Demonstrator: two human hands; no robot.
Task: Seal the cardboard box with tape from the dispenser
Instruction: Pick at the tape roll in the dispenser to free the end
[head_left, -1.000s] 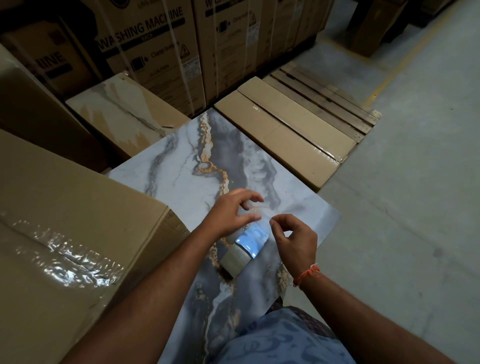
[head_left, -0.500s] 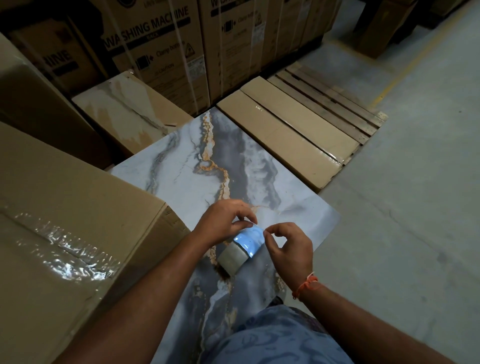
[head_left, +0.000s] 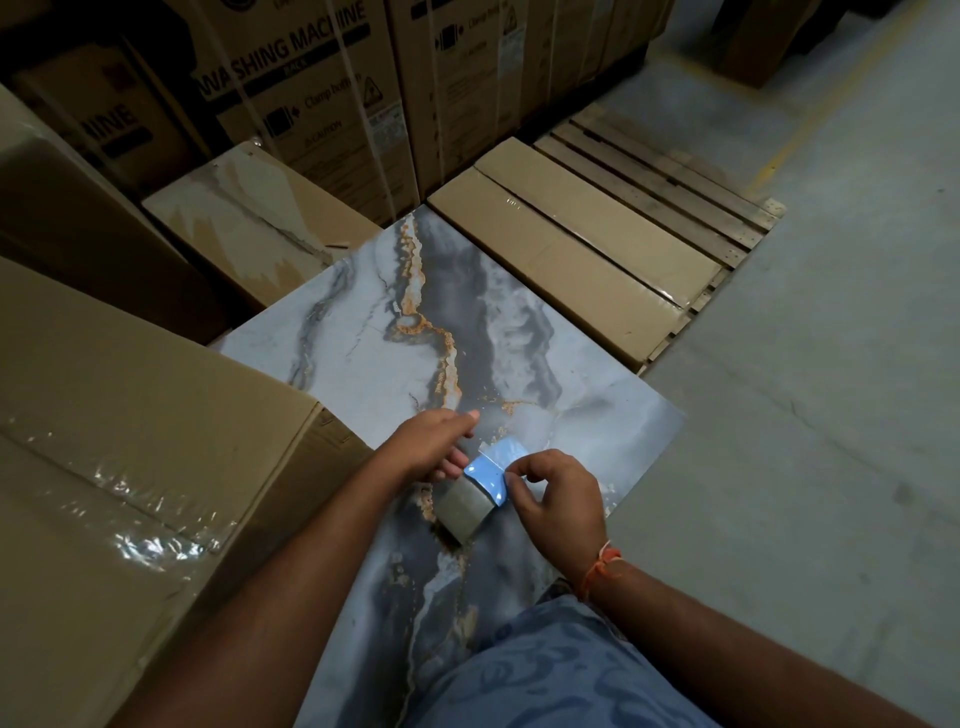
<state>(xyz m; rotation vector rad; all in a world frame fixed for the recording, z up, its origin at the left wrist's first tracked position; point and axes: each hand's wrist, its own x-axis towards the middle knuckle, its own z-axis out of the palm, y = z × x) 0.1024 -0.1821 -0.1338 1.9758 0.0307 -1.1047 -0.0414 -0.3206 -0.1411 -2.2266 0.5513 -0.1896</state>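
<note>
A roll of clear tape (head_left: 470, 501) is held low over a marble-patterned slab (head_left: 374, 338); its glossy face reflects blue light. My left hand (head_left: 434, 449) grips the roll from the left side. My right hand (head_left: 556, 499), with an orange thread on the wrist, pinches the roll's surface at its upper right edge with thumb and forefinger. A large cardboard box (head_left: 119, 441) stands at the left, with a strip of shiny clear tape running across its top seam. No dispenser is visible.
Two flat long cartons (head_left: 582, 265) lie on a wooden pallet (head_left: 675, 182) behind the slab. Tall washing machine cartons (head_left: 301, 93) line the back. Another patterned box (head_left: 249, 223) sits at the back left. Grey concrete floor (head_left: 805, 415) spreads to the right.
My right hand has moved in from a short way off and now pinches at the roll's surface. My left hand has shifted its grip on the roll slightly.
</note>
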